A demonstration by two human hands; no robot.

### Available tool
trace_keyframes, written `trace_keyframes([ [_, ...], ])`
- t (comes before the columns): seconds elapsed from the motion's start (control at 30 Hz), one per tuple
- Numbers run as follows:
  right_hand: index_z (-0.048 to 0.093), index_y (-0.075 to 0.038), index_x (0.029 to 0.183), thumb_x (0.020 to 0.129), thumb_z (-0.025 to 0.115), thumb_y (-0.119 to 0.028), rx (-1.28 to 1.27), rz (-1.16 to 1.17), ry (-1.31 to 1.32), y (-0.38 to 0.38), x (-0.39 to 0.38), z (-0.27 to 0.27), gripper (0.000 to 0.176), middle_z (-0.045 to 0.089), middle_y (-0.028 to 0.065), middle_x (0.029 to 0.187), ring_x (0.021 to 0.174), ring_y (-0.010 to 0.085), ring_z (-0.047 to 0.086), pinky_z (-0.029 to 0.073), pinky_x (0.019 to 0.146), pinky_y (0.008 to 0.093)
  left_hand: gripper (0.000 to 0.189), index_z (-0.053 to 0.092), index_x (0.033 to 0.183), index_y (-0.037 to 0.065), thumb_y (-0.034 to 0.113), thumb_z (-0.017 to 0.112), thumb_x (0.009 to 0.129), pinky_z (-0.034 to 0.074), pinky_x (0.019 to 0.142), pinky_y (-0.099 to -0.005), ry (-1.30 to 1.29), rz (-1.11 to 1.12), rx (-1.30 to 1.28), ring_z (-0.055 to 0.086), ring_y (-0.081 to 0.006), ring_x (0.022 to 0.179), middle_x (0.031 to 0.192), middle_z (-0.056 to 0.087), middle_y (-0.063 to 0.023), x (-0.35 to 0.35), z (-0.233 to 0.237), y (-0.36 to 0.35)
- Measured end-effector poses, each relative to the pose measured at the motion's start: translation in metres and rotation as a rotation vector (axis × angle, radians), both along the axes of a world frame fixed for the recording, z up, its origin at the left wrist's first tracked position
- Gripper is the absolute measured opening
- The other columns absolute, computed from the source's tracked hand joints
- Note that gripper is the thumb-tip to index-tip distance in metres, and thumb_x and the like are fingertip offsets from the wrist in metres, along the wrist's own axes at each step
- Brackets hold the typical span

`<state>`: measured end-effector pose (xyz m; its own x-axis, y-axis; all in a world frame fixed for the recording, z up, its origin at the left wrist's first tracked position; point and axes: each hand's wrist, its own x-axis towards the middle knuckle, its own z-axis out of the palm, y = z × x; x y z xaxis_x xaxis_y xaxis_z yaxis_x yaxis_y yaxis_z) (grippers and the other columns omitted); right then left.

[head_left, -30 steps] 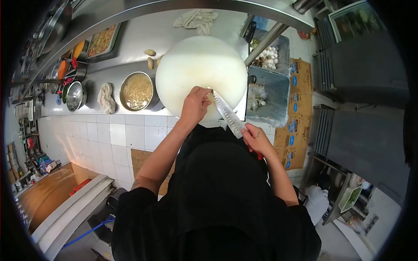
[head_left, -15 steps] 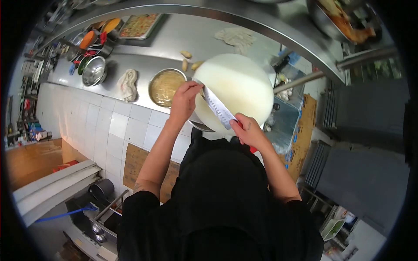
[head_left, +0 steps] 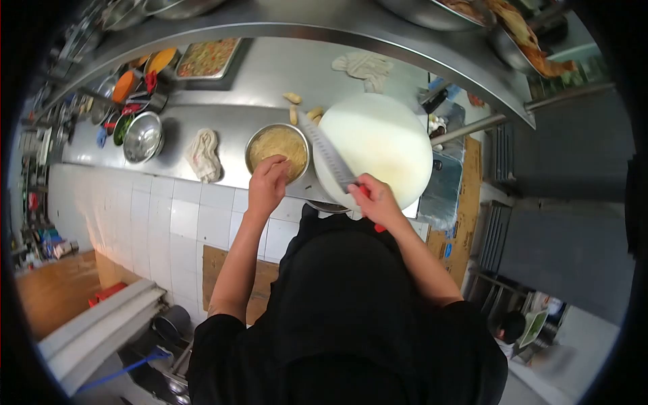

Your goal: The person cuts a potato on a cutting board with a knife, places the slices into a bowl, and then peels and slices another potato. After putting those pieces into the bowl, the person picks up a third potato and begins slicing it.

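My right hand (head_left: pixel 375 201) is wrapped round the red handle of a large knife (head_left: pixel 329 154), whose dimpled blade points up and left over the left edge of the round white cutting board (head_left: pixel 374 145). At the near rim of a metal bowl (head_left: pixel 266 138) of pale, shredded-looking food is my left hand (head_left: pixel 268 181). Its fingers are drawn together over the bowl, and what they hold, if anything, is too small to name. Several yellowish oblong pieces (head_left: pixel 293 115) lie on the steel counter behind the bowl and board.
A crumpled cloth (head_left: pixel 204 155) and an empty metal bowl (head_left: pixel 143 138) are on the left. Behind are a tray of chopped food (head_left: pixel 208 59) and another cloth (head_left: pixel 363 66). A steel shelf edge (head_left: pixel 304 30) spans above. A person's dark-haired head (head_left: pixel 512 327) shows at lower right.
My left hand has left the knife's blade tip and moved left and down to the bowl. The knife, still in my right hand, has its tip higher and further left.
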<state>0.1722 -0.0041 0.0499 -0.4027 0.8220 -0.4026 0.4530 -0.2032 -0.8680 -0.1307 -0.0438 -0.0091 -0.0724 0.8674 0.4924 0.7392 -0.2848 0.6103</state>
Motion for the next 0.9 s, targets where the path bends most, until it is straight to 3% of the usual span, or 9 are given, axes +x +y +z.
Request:
trace_keyframes([
  [0.07,0.066,-0.003,0.107,0.107,0.071,-0.027,0.229,-0.188,0.023,-0.012,0.04,-0.026,0.024,0.058,0.0039,0.067,0.058,0.0104,0.055,0.045,0.054,0.0314,0.028,0.08,0.113,0.007,-0.007,0.074,0.089,0.061,0.089,-0.0412,-0.021,0.022,-0.009,0.073,-0.0348,0.107,0.118,0.075,-0.0122,-0.013,0.003,0.004],
  [0.13,0.068,-0.003,0.11,0.104,0.075,-0.022,0.422,-0.292,-0.246,-0.028,0.071,-0.017,0.02,0.061,0.0047,0.067,0.056,0.0122,0.056,0.047,0.055,0.0328,0.027,0.08,0.112,0.006,-0.006,0.073,0.089,0.061,0.089,-0.0411,-0.008,-0.01,-0.007,0.073,-0.0348,0.107,0.117,0.075,-0.0127,-0.03,0.009,0.022],
  [0.2,0.067,-0.002,0.112,0.103,0.074,-0.022,0.242,-0.451,-0.247,-0.048,0.091,-0.011,0.023,0.063,0.0066,0.069,0.055,0.0146,0.061,0.049,0.054,0.0347,0.022,0.079,0.111,0.005,-0.004,0.071,0.092,0.06,0.09,-0.0419,0.004,-0.024,0.011,0.073,-0.0357,0.106,0.116,0.075,-0.015,-0.045,0.014,0.054],
  [0.4,0.067,0.0,0.117,0.101,0.073,-0.018,0.224,-0.556,-0.324,-0.091,0.097,-0.027,0.025,0.066,0.0113,0.075,0.063,0.0217,0.068,0.053,0.06,0.0376,0.022,0.081,0.113,0.006,0.003,0.069,0.095,0.059,0.092,-0.044,-0.08,-0.142,-0.172,0.073,-0.0358,0.106,0.116,0.076,-0.0161,-0.074,0.012,0.204],
  [0.47,0.067,0.001,0.125,0.099,0.073,-0.015,0.22,-0.543,-0.353,-0.097,0.093,-0.028,0.031,0.07,0.0177,0.086,0.081,0.0319,0.073,0.056,0.074,0.0421,0.02,0.081,0.113,0.01,0.008,0.07,0.095,0.058,0.096,-0.0451,0.199,-0.151,-0.32,0.073,-0.036,0.107,0.113,0.077,-0.0142,-0.077,-0.01,0.248],
  [0.57,0.067,0.0,0.128,0.099,0.073,-0.016,0.246,-0.541,-0.364,-0.107,0.095,-0.027,0.035,0.073,0.0217,0.095,0.088,0.037,0.074,0.057,0.08,0.044,0.023,0.083,0.109,0.014,0.009,0.071,0.089,0.059,0.096,-0.0446,0.33,-0.191,-0.555,0.073,-0.0336,0.11,0.118,0.079,-0.0107,-0.062,-0.032,0.295],
  [0.67,0.067,-0.001,0.127,0.099,0.073,-0.015,0.257,-0.547,-0.372,-0.116,0.107,-0.036,0.033,0.074,0.0243,0.1,0.091,0.0413,0.073,0.057,0.083,0.0452,0.029,0.081,0.114,0.014,0.01,0.073,0.086,0.06,0.097,-0.0442,0.446,-0.331,-0.737,0.073,-0.034,0.114,0.122,0.078,-0.0118,-0.025,-0.028,0.293],
  [0.77,0.068,-0.002,0.126,0.098,0.073,-0.014,0.254,-0.553,-0.341,-0.117,0.113,-0.032,0.03,0.074,0.0239,0.098,0.091,0.0423,0.073,0.057,0.082,0.0456,0.031,0.078,0.118,0.013,0.018,0.076,0.087,0.06,0.095,-0.0468,0.493,-0.302,-0.841,0.074,-0.0353,0.11,0.115,0.079,-0.0154,-0.005,-0.062,0.289],
  [0.9,0.068,-0.003,0.126,0.098,0.073,-0.012,0.158,-0.548,-0.258,-0.11,0.128,-0.026,0.03,0.073,0.0204,0.09,0.077,0.0342,0.073,0.057,0.075,0.0421,0.035,0.076,0.118,0.005,0.015,0.075,0.084,0.063,0.089,-0.0426,0.368,-0.201,-0.858,0.078,-0.0356,0.103,0.112,0.079,-0.0211,0.003,-0.052,0.272],
])
